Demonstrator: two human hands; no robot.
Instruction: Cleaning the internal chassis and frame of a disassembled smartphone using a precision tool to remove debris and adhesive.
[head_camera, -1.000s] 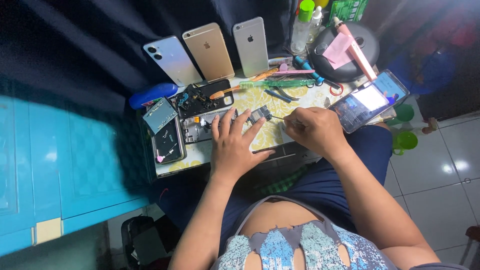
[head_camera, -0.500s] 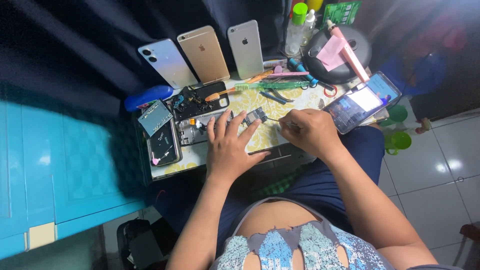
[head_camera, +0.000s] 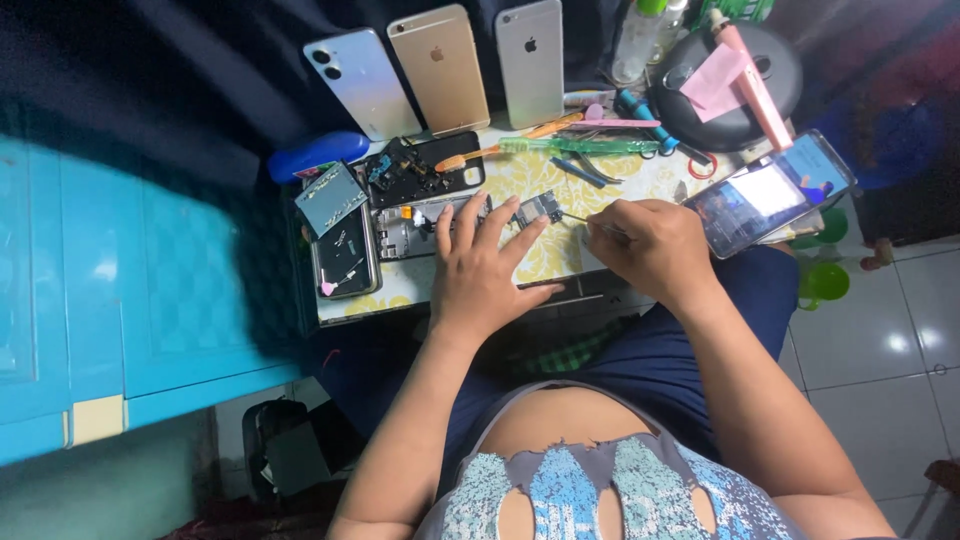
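Left hand (head_camera: 485, 265) lies flat, fingers spread, pressing down on an opened phone frame (head_camera: 440, 225) and the small circuit board (head_camera: 535, 208) at its fingertips. It holds nothing; it only pins the parts to the small table (head_camera: 520, 175), which has a yellow patterned top.

Right hand (head_camera: 650, 245) is curled in a pinch around a thin metal tool (head_camera: 585, 220). The tool's tip points left at the circuit board, just beside the left index finger. I can't tell if the tip touches the board.

The board sits mid-table, between the two hands, at the right end of the opened frame.

Around it:
- Black phone back shell (head_camera: 425, 170) with loose parts in it, just behind the frame.
- Dark phone (head_camera: 345, 255) lying at the left table edge, with a grey square part (head_camera: 330, 195) tilted on top of it.
- Blue oval thing (head_camera: 315, 152) off the table's left rear corner.
- Three phones leaning back-side out against the dark cloth behind: a pale blue phone (head_camera: 360, 82), a gold phone (head_camera: 440, 65) and a silver phone (head_camera: 530, 60).
- Orange-handled tool (head_camera: 480, 155) and green-handled tool (head_camera: 570, 145) lying along the rear of the table.
- Lit phone (head_camera: 770, 192) right of the right hand, screen on, tilted.
- Round black pot lid (head_camera: 740, 110) at the right rear, with a pink paper (head_camera: 720, 80) on it.
- Green cup (head_camera: 822, 282) on the tiled floor to the right.
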